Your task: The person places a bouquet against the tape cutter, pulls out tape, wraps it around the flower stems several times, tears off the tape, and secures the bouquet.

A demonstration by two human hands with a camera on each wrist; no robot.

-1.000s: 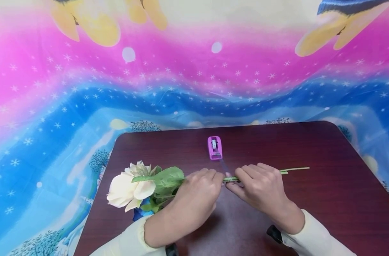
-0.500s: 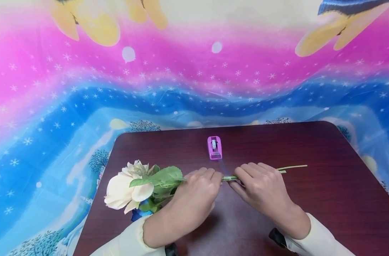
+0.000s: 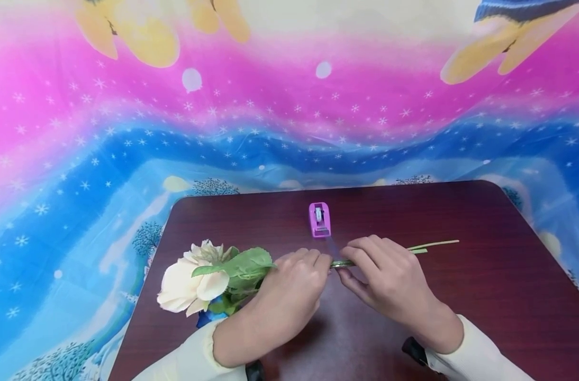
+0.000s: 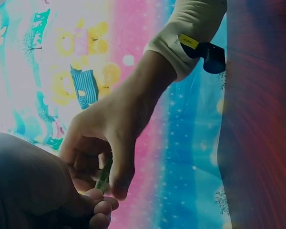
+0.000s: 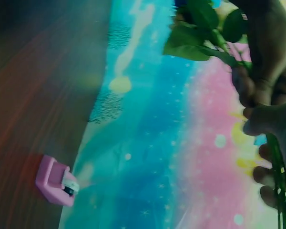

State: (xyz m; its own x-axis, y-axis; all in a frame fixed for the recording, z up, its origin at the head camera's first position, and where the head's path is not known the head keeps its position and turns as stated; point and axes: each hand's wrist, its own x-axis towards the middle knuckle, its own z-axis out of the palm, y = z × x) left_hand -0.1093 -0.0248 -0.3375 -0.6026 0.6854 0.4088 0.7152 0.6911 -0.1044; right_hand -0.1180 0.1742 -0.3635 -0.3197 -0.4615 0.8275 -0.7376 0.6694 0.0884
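Note:
In the head view a bunch of artificial flowers is held sideways over the table, cream blooms [image 3: 182,286] to the left and a bit of blue flower [image 3: 208,317] below them. My left hand [image 3: 289,296] grips the green stems [image 3: 433,245] just behind the leaves [image 3: 249,264]. Farther along the stems, my right hand [image 3: 389,275] pinches them with curled fingers and thumb. A clear strip of tape [image 3: 333,247] runs from the pink tape dispenser [image 3: 319,220] to the stems between both hands. The left wrist view shows the right thumb and fingers close round a stem [image 4: 104,174].
The dark red-brown table [image 3: 485,275] has a rounded far edge. Behind it hangs a colourful cloth [image 3: 270,106] with snowflakes and cartoon figures. Black wrist mounts [image 3: 414,350] sit under the cream sleeves [image 3: 470,349].
The right hand has turned slightly and its fingers have shifted up around the stems, with the thumb lower. The stem ends have tilted a little upward. The left hand has barely moved.

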